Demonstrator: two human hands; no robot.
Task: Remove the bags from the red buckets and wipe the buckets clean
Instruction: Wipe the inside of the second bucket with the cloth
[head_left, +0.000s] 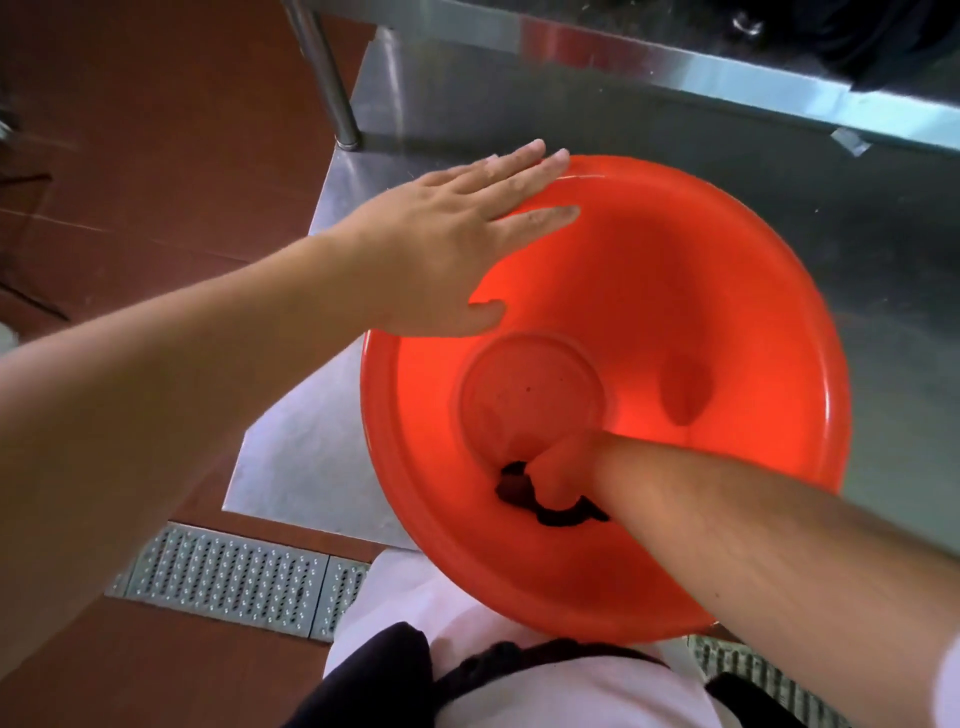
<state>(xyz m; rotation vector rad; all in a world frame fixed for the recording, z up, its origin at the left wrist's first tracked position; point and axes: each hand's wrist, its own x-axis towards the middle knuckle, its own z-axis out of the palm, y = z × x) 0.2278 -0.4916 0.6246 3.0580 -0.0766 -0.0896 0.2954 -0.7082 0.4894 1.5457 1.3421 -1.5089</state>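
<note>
So the red bucket (675, 291) is parked on a low steel shelf (857, 218), taking up most of the view. The left hand (447, 244) is laid flat on the rim around 10 o'clock, fingers straight and slightly spread. The right hand (558, 467) is reached deep inside, near 6 o'clock of the bucket floor, curled round a dark cloth (524, 493) – probably a rag, it's kinda blurry. A floor drain grate (228, 577) is seen at 7 o'clock.
</note>
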